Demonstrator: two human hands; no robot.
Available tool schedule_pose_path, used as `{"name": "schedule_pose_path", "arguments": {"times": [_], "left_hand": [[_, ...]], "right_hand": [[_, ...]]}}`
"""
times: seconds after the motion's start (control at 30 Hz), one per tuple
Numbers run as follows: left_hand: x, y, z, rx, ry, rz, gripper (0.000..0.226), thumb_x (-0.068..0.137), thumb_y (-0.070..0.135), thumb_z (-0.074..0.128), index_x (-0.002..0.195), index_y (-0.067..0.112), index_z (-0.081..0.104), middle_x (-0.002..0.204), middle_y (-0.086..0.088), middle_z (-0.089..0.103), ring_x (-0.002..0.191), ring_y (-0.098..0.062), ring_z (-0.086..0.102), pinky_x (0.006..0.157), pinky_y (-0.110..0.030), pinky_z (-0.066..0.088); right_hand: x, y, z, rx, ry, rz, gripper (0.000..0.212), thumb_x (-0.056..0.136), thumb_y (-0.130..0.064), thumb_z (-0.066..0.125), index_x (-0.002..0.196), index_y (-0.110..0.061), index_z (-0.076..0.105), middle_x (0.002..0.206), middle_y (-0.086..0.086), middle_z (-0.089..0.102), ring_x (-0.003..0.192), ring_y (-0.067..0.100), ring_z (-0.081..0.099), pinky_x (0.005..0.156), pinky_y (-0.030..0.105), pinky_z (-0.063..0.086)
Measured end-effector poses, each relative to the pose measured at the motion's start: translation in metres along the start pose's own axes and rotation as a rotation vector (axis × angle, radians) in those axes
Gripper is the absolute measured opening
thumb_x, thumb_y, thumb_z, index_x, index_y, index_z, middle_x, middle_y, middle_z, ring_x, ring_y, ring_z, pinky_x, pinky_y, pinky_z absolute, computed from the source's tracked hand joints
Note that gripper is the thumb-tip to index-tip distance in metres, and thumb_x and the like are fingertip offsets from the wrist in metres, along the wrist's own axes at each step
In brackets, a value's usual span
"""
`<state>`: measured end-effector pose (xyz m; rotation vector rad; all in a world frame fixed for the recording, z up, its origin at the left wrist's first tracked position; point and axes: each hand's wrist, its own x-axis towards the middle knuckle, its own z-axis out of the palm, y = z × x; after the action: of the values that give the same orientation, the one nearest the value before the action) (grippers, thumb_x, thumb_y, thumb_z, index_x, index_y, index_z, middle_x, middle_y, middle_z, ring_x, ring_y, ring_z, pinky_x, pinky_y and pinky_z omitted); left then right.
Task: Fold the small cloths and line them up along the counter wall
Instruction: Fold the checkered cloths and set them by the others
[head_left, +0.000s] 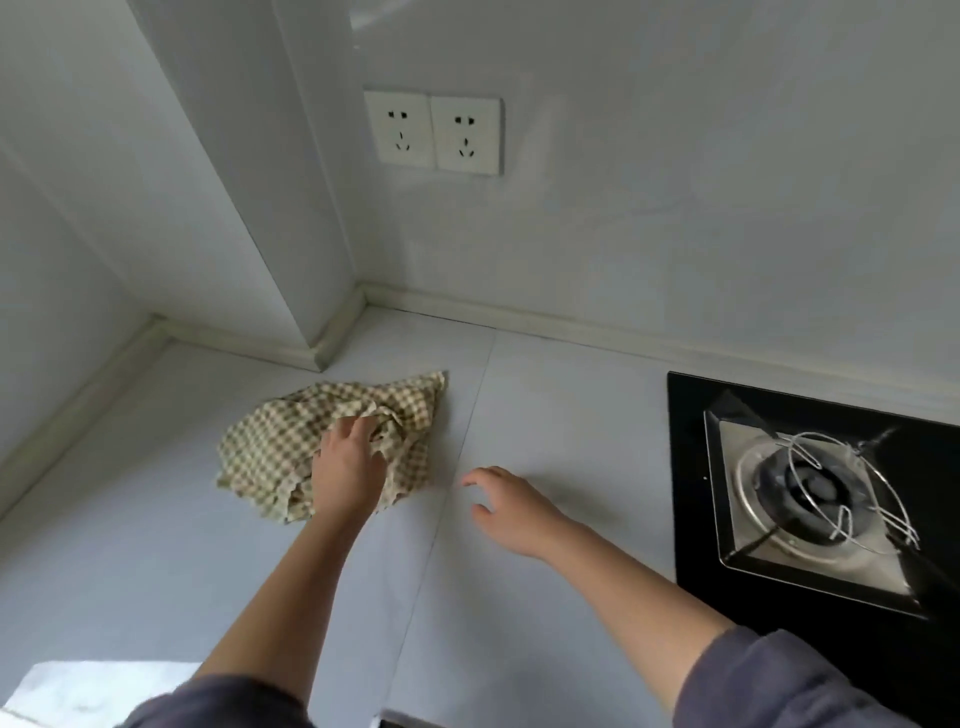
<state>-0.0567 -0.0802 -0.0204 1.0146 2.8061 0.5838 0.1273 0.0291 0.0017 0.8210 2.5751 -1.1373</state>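
Note:
A crumpled beige-and-white checked cloth (275, 441) lies on the white counter (545, 415), a little in front of the wall corner. My left hand (349, 467) lies on top of the cloth with its fingers curled into the bunched fabric at the middle. My right hand (511, 506) hovers just above the bare counter to the right of the cloth, fingers relaxed and spread, holding nothing. The counter wall (675, 234) runs along the back, with a pale skirting strip at its foot.
A black glass hob with a steel gas burner and wire pan support (810, 493) takes up the right side of the counter. A double wall socket (434, 132) sits above the corner. A boxed-in column (234, 208) juts out at the left. A white object (78, 686) shows at the bottom left.

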Motion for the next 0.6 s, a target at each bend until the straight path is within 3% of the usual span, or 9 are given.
{"name": "schedule_pose_path", "arguments": {"times": [0.1,0.17,0.3,0.4,0.47,0.53,0.6], "left_hand": [[0.038,-0.005,-0.001,0.067,-0.07,0.08,0.051,0.084,0.008,0.06,0.133,0.015,0.047,0.121,-0.013,0.05,0.105,-0.032,0.052,0.073,-0.038,0.047],[0.056,-0.009,0.004,0.116,-0.101,0.126,0.045,0.085,0.009,0.059,0.13,0.016,0.051,0.116,-0.013,0.051,0.097,-0.032,0.055,0.065,-0.035,0.043],[0.07,-0.015,0.012,0.036,-0.029,0.194,0.01,0.079,0.007,0.068,0.088,0.003,0.07,0.088,-0.015,0.056,0.076,-0.035,0.059,0.055,-0.035,0.043],[0.068,-0.012,0.005,-0.071,0.102,0.321,0.006,0.079,0.011,0.071,0.082,0.008,0.069,0.086,-0.008,0.058,0.078,-0.029,0.057,0.063,-0.037,0.047],[0.059,-0.002,-0.01,-0.208,0.149,0.398,0.005,0.085,0.012,0.067,0.082,0.009,0.064,0.08,0.0,0.058,0.072,-0.021,0.056,0.064,-0.032,0.043],[0.046,0.011,-0.03,-0.428,0.094,0.363,0.008,0.092,0.012,0.059,0.083,0.01,0.058,0.067,0.005,0.054,0.061,-0.008,0.052,0.058,-0.018,0.036],[0.034,0.024,-0.047,-0.605,0.004,0.328,0.012,0.095,0.013,0.053,0.082,0.012,0.054,0.061,0.003,0.054,0.057,-0.007,0.051,0.053,-0.015,0.035]], "right_hand": [[0.018,-0.017,0.005,0.023,0.012,0.021,0.041,0.098,-0.021,0.042,0.138,-0.021,0.043,0.144,-0.002,0.04,0.127,0.016,0.043,0.101,0.027,0.036],[0.027,-0.025,0.01,0.05,0.024,0.033,0.041,0.097,-0.021,0.043,0.138,-0.022,0.043,0.143,-0.002,0.041,0.127,0.016,0.043,0.101,0.027,0.037],[0.03,-0.032,0.015,0.096,0.042,0.041,0.039,0.097,-0.021,0.044,0.135,-0.023,0.045,0.142,-0.004,0.042,0.123,0.015,0.047,0.098,0.025,0.039],[0.029,-0.032,0.014,0.194,0.134,0.081,0.039,0.096,-0.022,0.046,0.134,-0.025,0.046,0.139,-0.006,0.044,0.122,0.015,0.049,0.091,0.026,0.045],[0.029,-0.034,0.01,0.268,0.264,0.07,0.048,0.094,-0.022,0.053,0.14,-0.024,0.04,0.143,-0.008,0.04,0.133,0.007,0.038,0.1,0.018,0.032],[0.028,-0.041,0.006,0.364,0.378,0.048,0.065,0.09,-0.024,0.06,0.146,-0.025,0.027,0.145,-0.016,0.03,0.133,-0.005,0.025,0.103,0.011,0.019],[0.027,-0.05,-0.001,0.472,0.449,0.01,0.08,0.087,-0.023,0.067,0.149,-0.028,0.017,0.142,-0.024,0.021,0.13,-0.011,0.017,0.104,0.009,0.014]]}}
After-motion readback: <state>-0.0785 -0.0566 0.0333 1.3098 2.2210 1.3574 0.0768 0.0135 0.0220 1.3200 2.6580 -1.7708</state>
